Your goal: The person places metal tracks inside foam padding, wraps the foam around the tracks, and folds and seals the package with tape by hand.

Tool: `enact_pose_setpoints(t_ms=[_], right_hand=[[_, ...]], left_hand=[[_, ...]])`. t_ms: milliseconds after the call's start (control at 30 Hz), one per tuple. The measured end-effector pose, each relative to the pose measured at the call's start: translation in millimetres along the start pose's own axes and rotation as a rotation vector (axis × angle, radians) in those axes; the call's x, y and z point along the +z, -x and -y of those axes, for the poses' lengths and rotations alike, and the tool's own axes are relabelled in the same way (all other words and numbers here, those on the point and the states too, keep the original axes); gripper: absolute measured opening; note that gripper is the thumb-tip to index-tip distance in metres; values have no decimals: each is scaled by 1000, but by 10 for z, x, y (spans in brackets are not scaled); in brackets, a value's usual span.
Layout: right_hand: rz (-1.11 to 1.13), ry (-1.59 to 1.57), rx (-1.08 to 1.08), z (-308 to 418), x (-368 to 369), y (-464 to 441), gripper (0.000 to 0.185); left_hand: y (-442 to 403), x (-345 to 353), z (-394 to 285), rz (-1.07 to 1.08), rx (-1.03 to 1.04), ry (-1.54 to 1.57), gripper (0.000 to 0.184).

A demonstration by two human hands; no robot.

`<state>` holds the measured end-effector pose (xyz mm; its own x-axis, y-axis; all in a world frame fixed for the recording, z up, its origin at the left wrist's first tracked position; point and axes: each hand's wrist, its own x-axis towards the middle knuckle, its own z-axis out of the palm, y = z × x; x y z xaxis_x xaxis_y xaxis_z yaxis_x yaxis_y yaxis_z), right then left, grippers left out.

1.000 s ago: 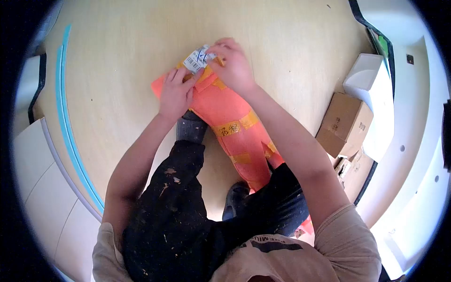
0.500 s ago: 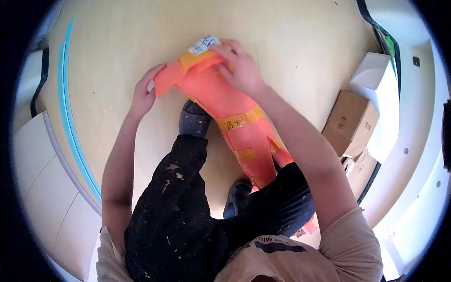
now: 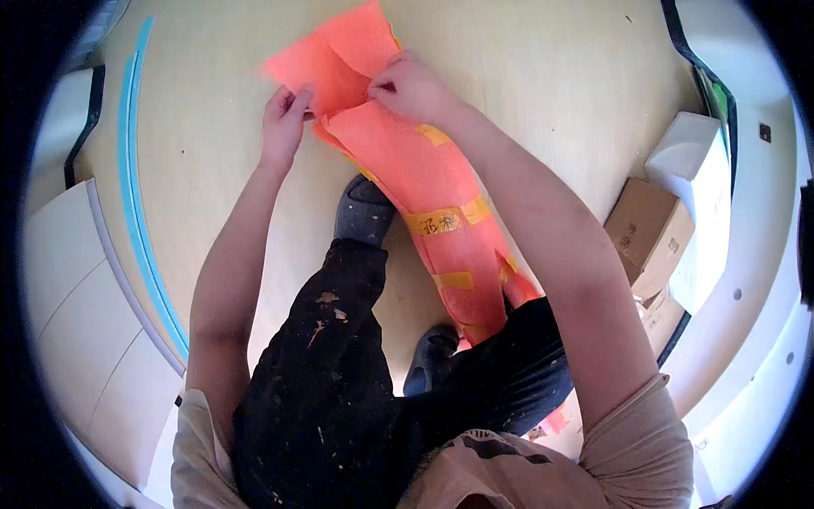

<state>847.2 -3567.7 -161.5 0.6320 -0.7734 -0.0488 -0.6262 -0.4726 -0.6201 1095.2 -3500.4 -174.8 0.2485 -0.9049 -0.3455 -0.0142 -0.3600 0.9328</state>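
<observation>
A long bundle in orange-red wrapping (image 3: 403,161) lies slantwise between my legs, with strips of yellow tape (image 3: 443,222) around it, one bearing dark handwriting. Its far end is unfolded into a raised flap (image 3: 335,55). My left hand (image 3: 287,119) pinches the flap's lower left edge between thumb and fingers. On the flap's right side, my right hand (image 3: 403,87) is closed on the wrapping near the fold. The white label does not show from this side.
A brown cardboard box (image 3: 649,233) and a white box (image 3: 699,170) stand at the right by the wall. A light blue strip (image 3: 134,187) runs along the left of the pale floor (image 3: 203,76). My shoes flank the bundle's left side.
The flap at the far end has been lifted and opened away from me, and the white label has gone out of sight. Both hands have shifted with it.
</observation>
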Motion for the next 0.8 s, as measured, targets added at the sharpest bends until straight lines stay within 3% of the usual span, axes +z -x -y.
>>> enact_pose_setpoints(t_ms=[67, 100, 167, 233, 267, 300, 333, 400, 433, 467, 500, 567, 633, 700, 733, 800], right_hand=[[31, 66, 0, 19, 92, -23, 25], [64, 131, -1, 27, 135, -56, 26], [52, 144, 15, 29, 205, -88, 24], [47, 158, 33, -25, 222, -85, 22], [35, -186, 122, -63, 169, -76, 20], [24, -529, 210, -83, 136, -71, 18], [25, -526, 210, -61, 149, -62, 18], [-269, -608, 274, 3, 158, -48, 18], [-366, -634, 294, 14, 152, -50, 18], [-343, -462, 250, 3, 126, -86, 22], [-318, -291, 205, -7, 105, -110, 26], [-242, -257, 227, -3, 100, -147, 29], [-176, -228, 255, -40, 73, -189, 31], [-40, -450, 351, 10, -13, -241, 33], [-38, -452, 350, 41, -39, -249, 33], [185, -215, 339, 349, -299, -213, 36]], left_hand=[[-76, 23, -74, 199, 48, -185, 24], [-85, 90, -124, 199, 52, -187, 24], [-79, 255, -178, 458, 44, 91, 21], [-213, 214, -108, 499, 94, -16, 24], [-279, 224, -122, 538, 151, -123, 27], [-312, 283, -103, 537, 151, -120, 27], [-337, 384, -67, 329, 293, -434, 29], [-386, 593, -75, 104, 427, -738, 31], [-413, 688, -89, 59, 352, -834, 36], [-463, 709, -56, 14, 275, -928, 41], [-527, 654, -41, 13, 272, -925, 41], [-660, 408, -48, 337, -36, -140, 50], [-754, 160, 46, 340, -10, -130, 53], [-755, 172, 124, 334, 17, -117, 57], [-751, 276, 213, 234, -42, -25, 58], [-696, 400, 188, 129, -111, 74, 58]])
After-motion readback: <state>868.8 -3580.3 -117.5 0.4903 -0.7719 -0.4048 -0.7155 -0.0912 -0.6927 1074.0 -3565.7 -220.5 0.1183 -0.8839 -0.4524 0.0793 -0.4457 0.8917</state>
